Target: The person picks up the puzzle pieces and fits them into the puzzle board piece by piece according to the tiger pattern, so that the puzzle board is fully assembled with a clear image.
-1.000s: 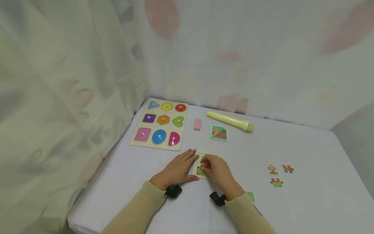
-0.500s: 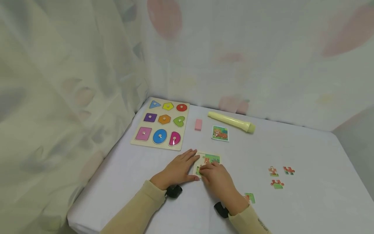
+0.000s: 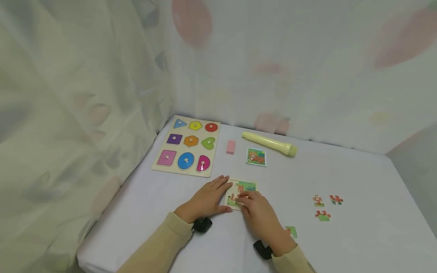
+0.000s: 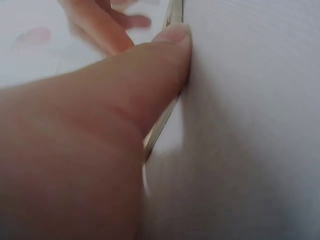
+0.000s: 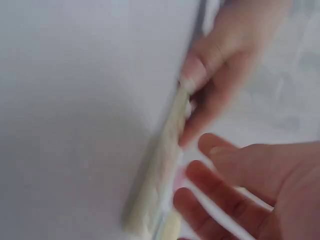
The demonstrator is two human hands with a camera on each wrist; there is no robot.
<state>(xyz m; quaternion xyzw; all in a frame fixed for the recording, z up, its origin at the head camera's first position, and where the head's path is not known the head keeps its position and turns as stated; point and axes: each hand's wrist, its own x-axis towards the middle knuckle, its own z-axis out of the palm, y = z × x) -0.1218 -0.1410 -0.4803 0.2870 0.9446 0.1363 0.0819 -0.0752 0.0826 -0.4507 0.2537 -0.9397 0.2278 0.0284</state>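
My left hand (image 3: pixel 207 199) lies spread at the left of a small jigsaw tray (image 3: pixel 233 190); its index finger touches the upper left and the thumb the lower left. In the left wrist view the thumb (image 4: pixel 167 65) presses along the tray's edge. My right hand (image 3: pixel 261 214) is over the tray's right side, hiding part of it. In the right wrist view its fingers (image 5: pixel 210 182) are loosely bent, with nothing visible between them. A fox-like picture piece (image 3: pixel 240 186) sits in the tray's upper part, and an orange and green piece (image 3: pixel 231 200) lies at lower left.
Loose jigsaw pieces (image 3: pixel 322 215) lie at right, and another piece (image 3: pixel 291 231) beside my right wrist. Behind the tray are a picture card (image 3: pixel 256 157), a pink block (image 3: pixel 230 147), a pale yellow microphone-shaped stick (image 3: pixel 269 143) and a shape-peg board (image 3: pixel 186 146).
My right hand has let go of the puzzle piece, which now lies at the tray's lower left, and has shifted slightly right and toward me. The left hand has stayed put.
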